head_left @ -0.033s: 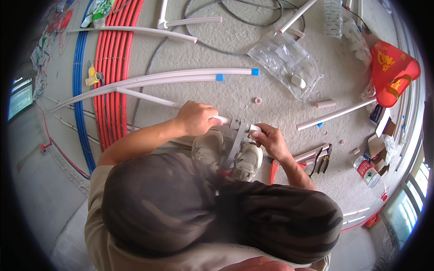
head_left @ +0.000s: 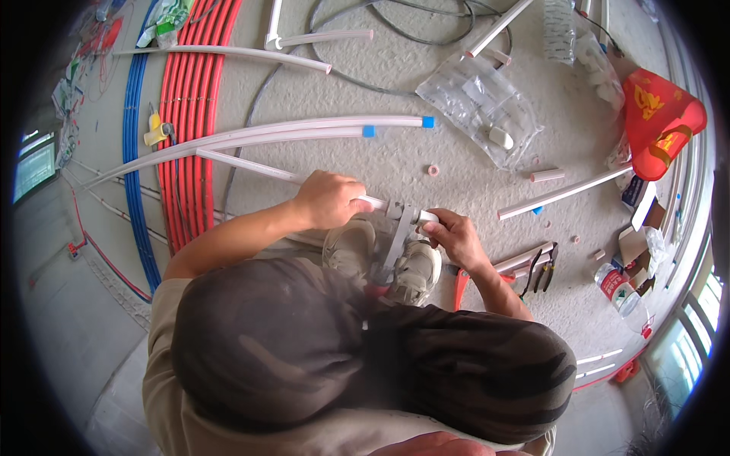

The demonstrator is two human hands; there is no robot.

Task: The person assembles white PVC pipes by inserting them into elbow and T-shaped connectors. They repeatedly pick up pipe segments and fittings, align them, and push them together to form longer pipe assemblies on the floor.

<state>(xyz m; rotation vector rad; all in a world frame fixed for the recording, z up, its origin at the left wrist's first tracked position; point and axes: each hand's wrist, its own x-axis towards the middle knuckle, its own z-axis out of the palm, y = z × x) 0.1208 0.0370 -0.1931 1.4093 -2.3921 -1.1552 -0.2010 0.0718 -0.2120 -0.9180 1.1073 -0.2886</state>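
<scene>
My left hand [head_left: 331, 200] is closed around a white plastic pipe [head_left: 251, 165], whose end meets one side of a pipe welding iron [head_left: 399, 234]. On the iron's other side my right hand [head_left: 454, 233] grips a short white pipe fitting [head_left: 428, 216] between thumb and fingers, pressed against the iron. The iron's flat grey metal plate stands between my two shoes [head_left: 417, 271]; its lower part is hidden by my knees. Both pieces and the iron's head lie roughly in one line.
Two long white pipes with blue end caps [head_left: 369, 131] lie ahead. Red pipes [head_left: 190, 129] and blue pipes [head_left: 133, 144] run along the left. Right are pliers [head_left: 544, 270], an orange-handled tool [head_left: 461, 287], a water bottle [head_left: 617, 289], a red bag [head_left: 660, 121] and a clear plastic bag [head_left: 487, 106].
</scene>
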